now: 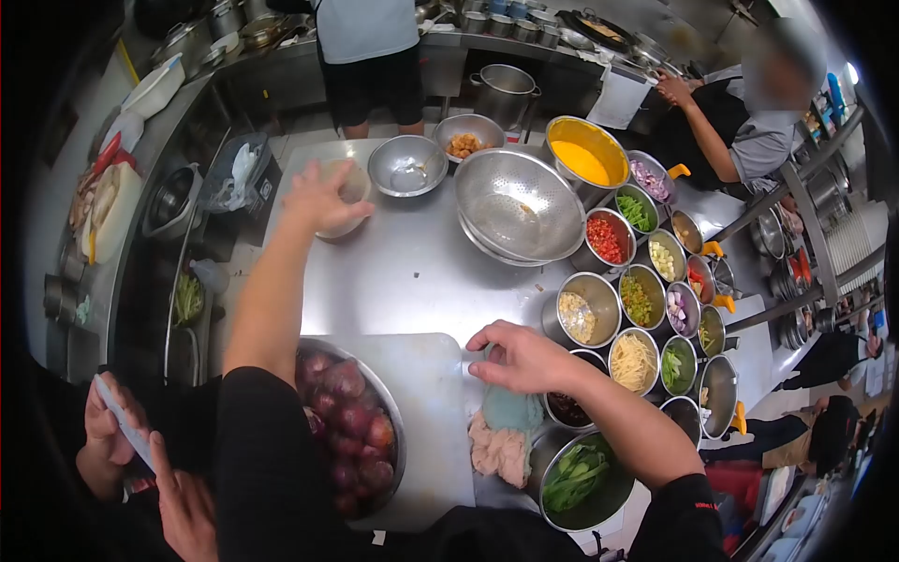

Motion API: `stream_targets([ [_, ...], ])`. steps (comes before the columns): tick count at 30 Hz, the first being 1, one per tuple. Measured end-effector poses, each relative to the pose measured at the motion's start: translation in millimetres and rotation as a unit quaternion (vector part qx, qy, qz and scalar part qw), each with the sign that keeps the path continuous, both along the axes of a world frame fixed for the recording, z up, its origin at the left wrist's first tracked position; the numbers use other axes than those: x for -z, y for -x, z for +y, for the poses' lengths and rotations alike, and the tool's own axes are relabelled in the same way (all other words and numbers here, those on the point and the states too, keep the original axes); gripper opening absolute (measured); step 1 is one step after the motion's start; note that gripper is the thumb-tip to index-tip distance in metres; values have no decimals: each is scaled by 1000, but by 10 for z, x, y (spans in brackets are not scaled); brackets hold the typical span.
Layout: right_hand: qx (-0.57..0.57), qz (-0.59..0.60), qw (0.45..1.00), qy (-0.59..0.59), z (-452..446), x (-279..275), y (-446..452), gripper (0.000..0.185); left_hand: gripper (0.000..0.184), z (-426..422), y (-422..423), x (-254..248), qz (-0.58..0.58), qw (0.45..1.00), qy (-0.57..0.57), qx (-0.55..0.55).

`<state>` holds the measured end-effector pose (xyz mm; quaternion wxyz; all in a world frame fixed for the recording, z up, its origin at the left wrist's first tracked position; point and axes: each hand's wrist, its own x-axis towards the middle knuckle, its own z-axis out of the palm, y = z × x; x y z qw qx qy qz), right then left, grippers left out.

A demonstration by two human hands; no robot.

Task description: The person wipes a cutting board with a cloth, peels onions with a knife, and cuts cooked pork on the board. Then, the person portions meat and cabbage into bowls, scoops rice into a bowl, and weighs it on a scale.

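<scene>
Near end of steel tabletop (403, 281): white cutting board (431, 403), teal cloth (511, 412) and beige cloth (501, 451) crumpled together just off its right edge. Right hand (501, 358) above that edge, fingers half-curled, grip loose and fairly narrow, nothing seen in it. At far left of same steel, left hand (323, 195) over round container (355, 192), fingers spread wide; whether closed on it, cannot tell. At lower left, another person's hands (122, 421) with pale, flat, blade-like object (124, 421). Farther out: light tiled floor, side tabletop at left with raw meat or fish on board (too blurred to tell which), back tabletop crowded with pans, one person in pale shirt (368, 28) facing it, another in grey (721, 131) at right. Containers, near to far: metal bowl (401, 436) heaped with red onions (351, 417), overlapping board at left; pot of green leaves (576, 473) at right; then clustered steel pots with pale shreds (633, 362), pale mince (576, 317), chopped red pieces (605, 239), chopped greens (636, 213), purple-white dice (649, 178). Beyond, large colander (515, 201) with scraps inside, pot of yellow liquid (581, 164), small bowl (407, 173) with residue, bowl of brown chunks (464, 145). Farthest, tall stockpot (506, 96) near back tabletop.
</scene>
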<state>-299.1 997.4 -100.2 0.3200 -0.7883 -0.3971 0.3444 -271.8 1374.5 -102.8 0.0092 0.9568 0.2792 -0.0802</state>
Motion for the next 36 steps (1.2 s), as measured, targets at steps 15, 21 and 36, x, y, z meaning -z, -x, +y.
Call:
stream_targets([
  [15,301,355,883,-61,474,527,-260,58,69,-1058,235,91,109,869,478,-69],
  [21,314,371,862,-145,294,311,-75,46,66,-1214,475,-78,2,889,458,8],
  [36,314,364,760,-437,-1351,-867,498,62,68,-2499,787,-1082,-148,693,701,75],
])
